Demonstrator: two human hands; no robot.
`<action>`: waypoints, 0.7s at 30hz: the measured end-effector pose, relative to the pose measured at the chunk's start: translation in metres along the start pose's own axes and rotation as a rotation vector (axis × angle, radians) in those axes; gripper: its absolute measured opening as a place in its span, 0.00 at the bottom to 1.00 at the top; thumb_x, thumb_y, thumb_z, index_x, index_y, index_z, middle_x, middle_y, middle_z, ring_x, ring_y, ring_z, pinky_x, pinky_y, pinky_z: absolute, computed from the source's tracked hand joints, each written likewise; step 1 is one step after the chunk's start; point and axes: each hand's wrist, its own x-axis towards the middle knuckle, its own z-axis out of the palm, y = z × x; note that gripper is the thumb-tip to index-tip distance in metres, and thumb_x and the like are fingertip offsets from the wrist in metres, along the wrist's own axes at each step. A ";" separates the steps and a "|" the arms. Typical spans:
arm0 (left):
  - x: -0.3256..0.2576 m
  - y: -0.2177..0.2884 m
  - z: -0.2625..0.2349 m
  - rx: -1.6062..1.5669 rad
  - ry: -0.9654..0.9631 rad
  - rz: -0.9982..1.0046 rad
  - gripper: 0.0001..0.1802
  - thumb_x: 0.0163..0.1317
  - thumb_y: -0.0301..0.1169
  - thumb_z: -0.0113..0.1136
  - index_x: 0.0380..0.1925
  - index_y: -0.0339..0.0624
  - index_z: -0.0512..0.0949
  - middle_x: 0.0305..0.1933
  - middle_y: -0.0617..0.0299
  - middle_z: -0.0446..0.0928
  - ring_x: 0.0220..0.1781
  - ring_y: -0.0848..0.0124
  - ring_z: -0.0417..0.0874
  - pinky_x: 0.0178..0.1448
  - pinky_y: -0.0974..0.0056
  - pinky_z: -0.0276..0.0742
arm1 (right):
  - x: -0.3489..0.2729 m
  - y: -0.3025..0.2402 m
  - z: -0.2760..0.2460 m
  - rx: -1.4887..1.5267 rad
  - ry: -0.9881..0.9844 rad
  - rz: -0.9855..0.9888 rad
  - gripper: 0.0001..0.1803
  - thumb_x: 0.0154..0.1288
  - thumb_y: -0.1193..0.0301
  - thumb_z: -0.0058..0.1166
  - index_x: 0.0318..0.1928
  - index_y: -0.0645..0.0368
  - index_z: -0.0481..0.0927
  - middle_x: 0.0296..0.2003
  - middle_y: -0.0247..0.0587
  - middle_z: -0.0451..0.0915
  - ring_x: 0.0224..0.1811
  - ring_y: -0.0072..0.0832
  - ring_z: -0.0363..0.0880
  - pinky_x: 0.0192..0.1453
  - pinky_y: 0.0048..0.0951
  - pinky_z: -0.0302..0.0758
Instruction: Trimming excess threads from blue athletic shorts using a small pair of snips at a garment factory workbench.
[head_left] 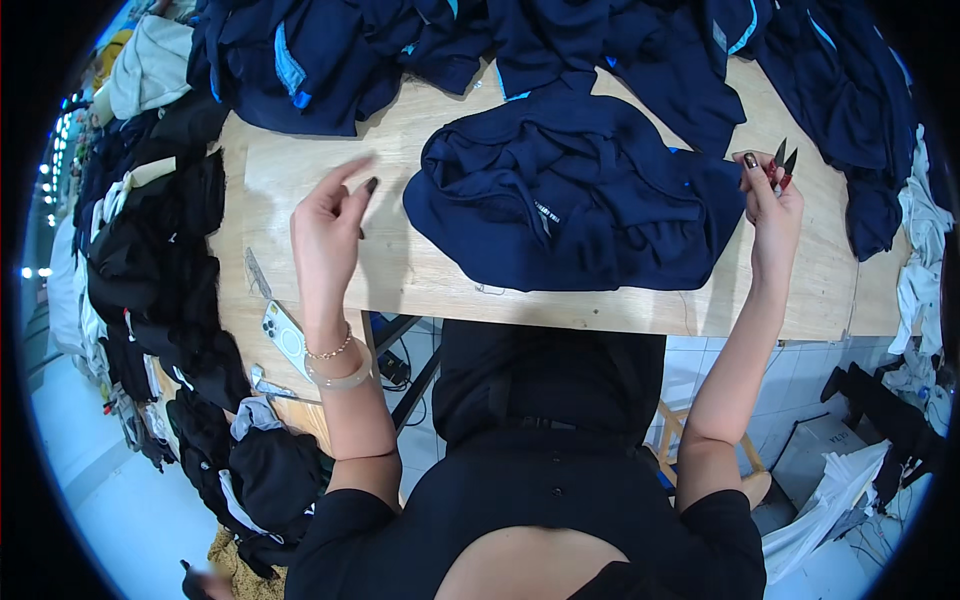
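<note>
A dark navy garment (600, 235) lies bunched on the wooden table in front of me, its opening facing up and a small printed label showing inside. My right hand (773, 205) is closed around small thread snips (783, 172) with red handles, their dark blades pointing up and away. That hand's fingertips are at the garment's right edge; whether they pinch the cloth I cannot tell. To the left of the garment, my left hand (328, 220) is raised and holds nothing. Its index finger and thumb stand apart, not touching the cloth.
More navy garments (540, 40) with light blue trim line the table's (270, 190) far side. Black garments (155, 250) are heaped along the left. A phone (284, 335) lies beside my left wrist. At lower right, a grey box (815, 455) stands on the floor near white cloth (830, 505).
</note>
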 end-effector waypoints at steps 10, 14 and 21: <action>0.041 -0.013 0.044 -0.234 0.159 0.185 0.15 0.64 0.28 0.58 0.50 0.37 0.80 0.50 0.56 0.80 0.49 0.68 0.81 0.49 0.68 0.75 | 0.014 0.019 0.037 -0.247 -0.157 -0.080 0.14 0.62 0.66 0.59 0.38 0.67 0.83 0.32 0.42 0.85 0.35 0.24 0.81 0.45 0.23 0.73; 0.005 0.057 0.088 -0.336 0.035 0.713 0.06 0.59 0.22 0.59 0.37 0.39 0.81 0.37 0.60 0.80 0.37 0.70 0.81 0.41 0.69 0.75 | 0.013 0.005 0.057 -0.512 -0.182 -0.097 0.18 0.59 0.61 0.62 0.40 0.66 0.82 0.31 0.56 0.82 0.35 0.43 0.83 0.42 0.31 0.75; -0.005 0.082 0.168 -0.186 -0.150 0.779 0.15 0.55 0.28 0.67 0.41 0.39 0.75 0.41 0.54 0.79 0.34 0.62 0.83 0.38 0.64 0.79 | 0.021 0.007 0.059 0.221 -0.367 0.261 0.03 0.68 0.69 0.55 0.36 0.52 0.77 0.22 0.20 0.66 0.22 0.11 0.58 0.25 0.17 0.54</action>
